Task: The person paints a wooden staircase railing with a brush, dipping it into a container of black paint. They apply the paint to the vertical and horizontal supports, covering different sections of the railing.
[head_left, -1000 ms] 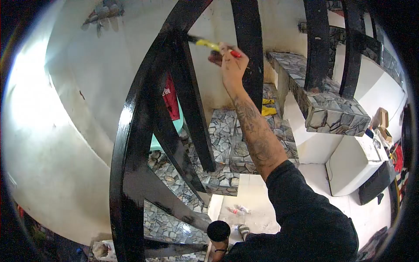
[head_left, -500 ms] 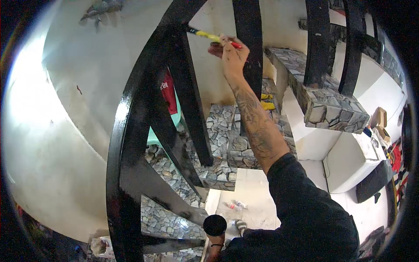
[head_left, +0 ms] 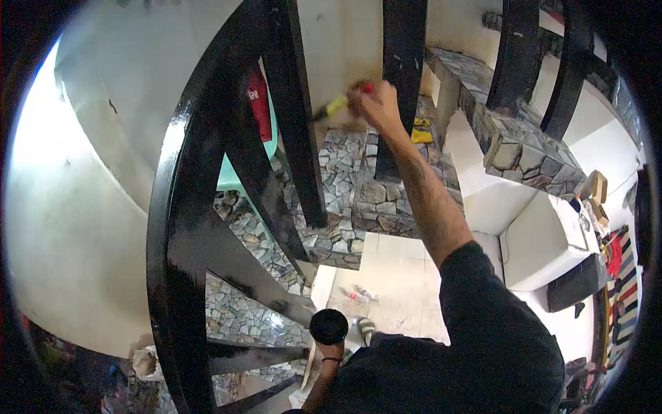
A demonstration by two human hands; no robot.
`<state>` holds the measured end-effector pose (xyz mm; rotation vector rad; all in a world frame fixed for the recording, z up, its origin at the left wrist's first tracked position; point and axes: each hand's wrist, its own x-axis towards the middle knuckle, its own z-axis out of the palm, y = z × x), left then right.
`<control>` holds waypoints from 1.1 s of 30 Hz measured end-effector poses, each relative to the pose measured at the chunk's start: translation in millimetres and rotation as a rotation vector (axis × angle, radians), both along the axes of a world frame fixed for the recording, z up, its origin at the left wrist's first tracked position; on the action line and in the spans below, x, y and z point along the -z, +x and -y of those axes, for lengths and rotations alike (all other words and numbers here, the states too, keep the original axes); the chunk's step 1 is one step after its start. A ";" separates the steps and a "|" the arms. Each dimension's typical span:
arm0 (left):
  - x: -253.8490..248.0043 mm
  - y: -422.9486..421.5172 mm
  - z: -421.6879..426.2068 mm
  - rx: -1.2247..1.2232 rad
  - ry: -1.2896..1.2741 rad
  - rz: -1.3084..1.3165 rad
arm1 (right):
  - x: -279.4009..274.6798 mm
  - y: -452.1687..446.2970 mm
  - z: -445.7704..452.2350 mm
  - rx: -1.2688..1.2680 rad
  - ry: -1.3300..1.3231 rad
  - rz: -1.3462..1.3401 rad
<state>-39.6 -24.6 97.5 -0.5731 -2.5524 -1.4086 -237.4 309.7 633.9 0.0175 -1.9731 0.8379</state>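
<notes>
My right hand (head_left: 378,103) is closed round the handle of a yellow paintbrush (head_left: 336,105) with a red end. Its dark bristles point left, at the edge of a black upright post (head_left: 293,103); whether they touch it, I cannot tell. Low in the view, my left hand (head_left: 329,350) holds a round container of black paint (head_left: 328,326), its dark top facing me. Left of both hands curves a glossy black handrail (head_left: 165,207), from which several black posts slant down to the stone-clad steps.
Behind the posts stand a mint-green chair (head_left: 229,176) and a red cloth (head_left: 260,107). A yellow packet (head_left: 422,131) lies on the stone steps (head_left: 386,200). At right are a stone ledge (head_left: 510,155), more black posts and a white sofa-like block (head_left: 545,241).
My right hand and the brush have moved down, from the post's top near the handrail to lower along its edge. The view has shifted, and my left hand still holds the container.
</notes>
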 end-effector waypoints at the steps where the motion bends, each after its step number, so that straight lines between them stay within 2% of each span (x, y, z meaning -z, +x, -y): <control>1: -4.1 -0.6 0.3 -0.011 -0.138 -0.104 | -11.1 -10.9 1.4 -0.057 -0.101 -0.040; 2: -11.2 0.7 0.2 -0.017 -0.235 -0.158 | -26.9 -15.6 7.5 -0.115 -0.200 -0.080; 3: -14.3 2.6 1.1 -0.023 -0.332 -0.213 | -48.0 -10.4 16.7 -0.064 -0.176 -0.080; 4: -9.9 2.8 1.4 -0.026 -0.268 -0.210 | -63.5 -8.4 21.7 -0.015 -0.151 -0.081; 6: 3.3 8.8 -4.7 -0.019 0.523 0.273 | -75.8 -36.1 -2.3 -0.294 -0.177 -0.526; 8: 11.6 10.4 -8.4 0.013 0.888 0.488 | -97.5 -37.0 -4.4 -0.550 -0.397 -0.570; 9: 14.4 11.0 -7.8 0.042 0.854 0.464 | -107.4 -32.9 -2.6 -0.676 -0.510 -0.588; 11: 5.5 11.9 -6.1 0.015 0.394 0.139 | -109.9 -15.9 15.1 -0.638 -0.564 -0.628; 12: -12.6 10.9 -5.8 -0.039 -0.035 -0.157 | -108.5 -11.4 21.8 -0.618 -0.589 -0.649; 14: -30.6 9.7 -8.7 -0.092 -0.463 -0.451 | -86.8 -25.3 17.8 -0.728 -0.613 -0.744; 15: -37.3 9.6 -10.2 -0.095 -0.461 -0.455 | -69.6 -35.3 12.9 -0.784 -0.624 -0.792; 18: -36.3 12.2 -8.3 -0.060 -0.335 -0.271 | -15.1 -34.0 19.9 -0.692 -0.835 -0.527; 19: -34.5 11.2 -8.3 -0.042 -0.271 -0.180 | 3.7 -31.6 22.1 -0.683 -0.869 -0.510; 20: -39.3 11.0 -8.4 -0.046 -0.331 -0.173 | 20.6 -28.2 23.5 -0.674 -0.903 -0.492; 22: -49.6 13.0 -6.1 -0.033 -0.406 -0.135 | 47.0 -11.8 27.6 -0.503 -0.847 -0.368; 25: -47.1 13.0 -0.2 0.026 -0.361 -0.075 | 75.4 5.9 22.0 -0.488 -0.830 -0.210; 28: -30.4 8.5 -0.5 0.007 -0.229 -0.156 | 81.0 16.1 10.2 -0.351 -0.746 -0.101; 30: -10.3 6.8 -4.9 0.002 0.009 -0.032 | 72.8 10.8 -11.2 -0.188 -0.510 0.076; 31: -10.0 7.5 -4.9 -0.007 0.018 -0.004 | 63.4 6.0 -15.8 -0.107 -0.391 0.163; 32: -9.6 8.1 -5.0 -0.016 0.027 0.024 | 55.3 0.3 -18.8 -0.069 -0.219 0.013; 33: -23.0 8.9 -4.2 -0.037 -0.106 -0.030 | 33.3 -0.2 -5.8 -0.045 -0.285 -0.012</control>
